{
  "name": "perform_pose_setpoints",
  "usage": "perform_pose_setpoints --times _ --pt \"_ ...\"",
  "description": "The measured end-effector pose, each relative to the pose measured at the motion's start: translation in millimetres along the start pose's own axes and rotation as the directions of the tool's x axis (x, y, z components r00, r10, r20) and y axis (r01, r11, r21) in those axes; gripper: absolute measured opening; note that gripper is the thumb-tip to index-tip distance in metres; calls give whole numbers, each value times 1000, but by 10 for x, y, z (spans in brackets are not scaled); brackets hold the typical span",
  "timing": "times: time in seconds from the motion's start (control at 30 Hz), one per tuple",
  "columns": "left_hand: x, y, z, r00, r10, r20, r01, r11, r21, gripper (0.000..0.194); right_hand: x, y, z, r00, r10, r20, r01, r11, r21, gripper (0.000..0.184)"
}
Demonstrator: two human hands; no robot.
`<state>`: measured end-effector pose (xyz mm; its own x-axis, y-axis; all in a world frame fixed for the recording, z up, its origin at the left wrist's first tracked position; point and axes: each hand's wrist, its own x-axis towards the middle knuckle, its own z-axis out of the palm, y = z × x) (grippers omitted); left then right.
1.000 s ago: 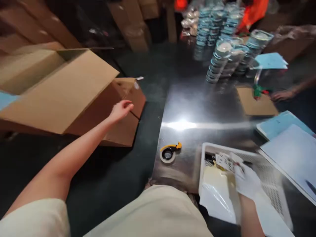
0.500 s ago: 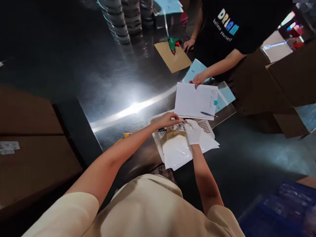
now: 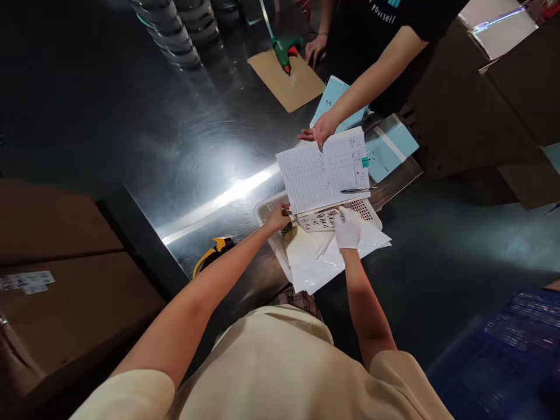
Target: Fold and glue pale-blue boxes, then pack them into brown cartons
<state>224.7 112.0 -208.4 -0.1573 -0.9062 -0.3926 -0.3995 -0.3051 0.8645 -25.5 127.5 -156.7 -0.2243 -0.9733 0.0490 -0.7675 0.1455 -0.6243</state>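
Note:
A white card with black handwriting [image 3: 314, 221] is stretched between my two hands over the white plastic basket [image 3: 273, 256]. My bare left hand [image 3: 277, 219] pinches its left end. My right hand [image 3: 349, 228], in a white glove, grips the right end. Below the card, shiny white plastic bags [image 3: 312, 271] lie across the basket and hang over its front rim. Just beyond my hands is an open ruled notebook [image 3: 306, 175] with a pen [image 3: 356, 190] on it and a teal binder clip [image 3: 366, 162] at its right edge. A co-worker's hand [image 3: 322, 129] touches the notebook's far edge.
On the metal table [image 3: 210, 146] lie a cardboard sheet [image 3: 301, 87] with a green glue gun [image 3: 280, 53], a yellow-and-black tape dispenser [image 3: 213, 252] and light-blue booklets [image 3: 389, 154]. Stacked round containers [image 3: 164, 32] stand behind. Cardboard boxes [image 3: 65, 233] are at left, a blue crate [image 3: 511, 332] at lower right.
My left hand has moved left, and the card's writing now shows more fully. The notebook has shifted left and its ruled pages face up. The co-worker's hand has opened and reached further left.

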Motion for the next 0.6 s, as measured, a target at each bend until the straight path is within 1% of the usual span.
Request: perform_pose_setpoints --times 0.03,0.1,0.17,0.2,0.27,0.33,0.37,0.4,0.47,0.5,0.53,0.57,0.6 --pt "0 -45 48 1000 3 -8 -3 1000 0 35 21 37 -42 1000 19 6 -19 1000 -7 34" --pt "-11 -74 112 999 48 -7 -48 999 4 40 41 99 -167 999 35 13 -35 999 -5 35" --pt "-26 -23 127 992 127 18 -127 992 7 51 26 144 -349 999 37 -19 -37 999 8 33" --pt "-26 27 119 984 176 38 -177 984 5 58 8 163 -455 998 44 -53 -43 999 18 32" --pt "5 158 94 951 300 76 -301 954 -5 72 -34 199 -677 988 92 -120 -87 995 45 33" --pt "84 301 86 899 423 112 -427 904 13 78 -70 241 -874 974 163 -155 -153 985 74 37" --pt "135 368 96 881 454 134 -463 885 43 78 -83 265 -951 967 196 -163 -183 979 91 39" --pt "188 430 115 873 462 156 -479 873 93 78 -94 292 -1012 961 222 -163 -206 973 107 40" --pt "273 540 175 873 451 186 -484 847 219 76 -117 339 -1084 953 256 -161 -235 962 138 42" --pt "297 593 210 866 459 200 -499 824 269 74 -135 354 -1100 948 273 -164 -247 956 158 43" --pt "303 649 244 846 488 215 -533 791 300 70 -159 359 -1107 943 286 -167 -257 950 177 44" --pt "290 710 275 814 533 232 -581 753 309 63 -190 350 -1108 940 294 -174 -260 946 196 45" --pt "260 779 301 772 584 249 -635 713 296 56 -227 327 -1106 941 288 -176 -250 945 210 44"
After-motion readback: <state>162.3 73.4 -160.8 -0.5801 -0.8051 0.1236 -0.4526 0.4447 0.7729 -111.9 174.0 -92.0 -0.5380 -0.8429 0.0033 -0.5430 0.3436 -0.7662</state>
